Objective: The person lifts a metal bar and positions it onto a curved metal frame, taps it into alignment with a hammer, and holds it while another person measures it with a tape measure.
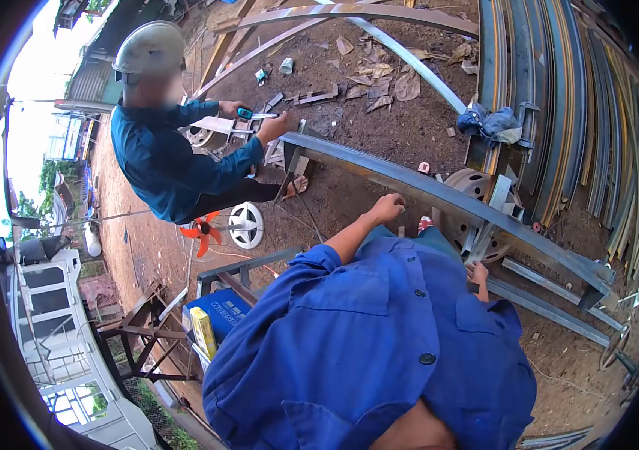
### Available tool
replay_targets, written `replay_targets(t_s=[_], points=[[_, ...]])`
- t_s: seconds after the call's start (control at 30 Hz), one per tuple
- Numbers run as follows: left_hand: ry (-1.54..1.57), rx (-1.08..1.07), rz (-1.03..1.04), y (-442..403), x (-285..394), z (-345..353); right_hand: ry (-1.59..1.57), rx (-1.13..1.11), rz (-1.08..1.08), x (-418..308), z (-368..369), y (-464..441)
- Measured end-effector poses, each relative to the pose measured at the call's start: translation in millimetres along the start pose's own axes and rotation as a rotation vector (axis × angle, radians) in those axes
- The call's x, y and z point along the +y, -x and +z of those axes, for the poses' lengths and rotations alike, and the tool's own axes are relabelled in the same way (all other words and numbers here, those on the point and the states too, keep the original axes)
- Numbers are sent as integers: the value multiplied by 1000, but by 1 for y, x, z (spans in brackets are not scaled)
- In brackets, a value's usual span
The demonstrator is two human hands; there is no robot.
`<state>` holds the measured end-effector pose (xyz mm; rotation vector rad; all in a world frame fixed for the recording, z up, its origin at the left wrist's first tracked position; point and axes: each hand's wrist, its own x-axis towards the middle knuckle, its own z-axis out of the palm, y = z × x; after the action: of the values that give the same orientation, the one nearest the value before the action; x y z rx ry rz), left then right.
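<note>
My left hand [388, 206] is closed, with its fingers curled, beside a long steel beam [409, 176]. Whatever it may hold is too small to make out. Lower down, my right hand [477, 273] hangs by the wheel rim [477, 184] and a grey metal upright [498, 193] under the beam. Its fingers look loosely apart, with nothing visible in them. At the beam's far left end stands a co-worker [177, 150] in a helmet, holding a small teal-coloured tool [244, 113] near the metal pieces.
Steel bars [544, 90] lie stacked at the right, with a blue cloth [490, 124] on their near end. Left of me are an orange fan blade [201, 234], a white wheel cover [246, 225] and a blue box [220, 311]. Metal lengths [552, 304] lie on the ground.
</note>
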<state>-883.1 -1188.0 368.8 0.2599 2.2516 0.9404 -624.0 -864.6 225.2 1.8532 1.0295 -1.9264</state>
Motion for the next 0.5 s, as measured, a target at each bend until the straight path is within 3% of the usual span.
replay_targets(t_s=[0.03, 0.2, 0.27, 0.4, 0.5], points=[[-11, 68, 52, 1, -7, 5, 19, -25, -48, -16, 12, 10], [26, -3, -379, 40, -90, 23, 97, -89, -200, -66, 41, 10], [-71, 89, -422, 62, -128, 37, 123, -102, -211, -76, 43, 6], [125, 64, -617, 100, -127, 38, 149, -74, -206, -79, 37, 10], [100, 74, -588, 105, -144, 57, 160, -39, -175, -58, 13, -29]])
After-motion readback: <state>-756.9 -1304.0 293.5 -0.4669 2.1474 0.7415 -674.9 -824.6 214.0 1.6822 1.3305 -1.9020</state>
